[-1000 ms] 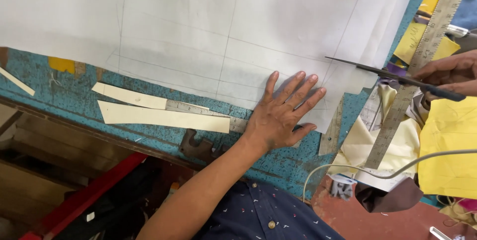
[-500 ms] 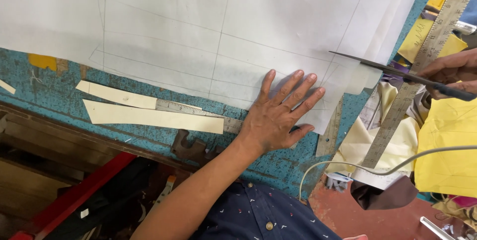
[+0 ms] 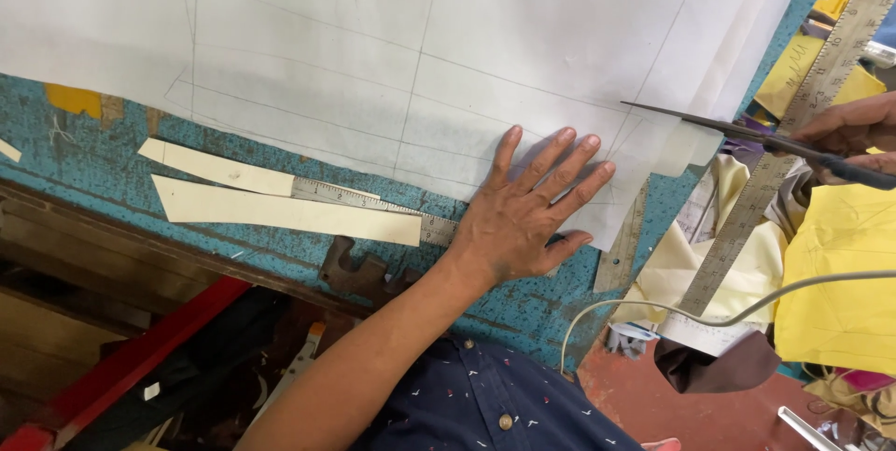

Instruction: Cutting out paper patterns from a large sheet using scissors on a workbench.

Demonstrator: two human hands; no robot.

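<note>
L hand flat, fingers spread, pinning paper on bench. R hand closed round scissors, blades at paper's R edge, long axis pointing left toward L hand. R is nearer the cut.

Left hand flat, right hand gripping

Left hand lies palm-down with fingers spread on the white paper sheet; right hand is curled closed beyond the sheet's right edge.
</note>
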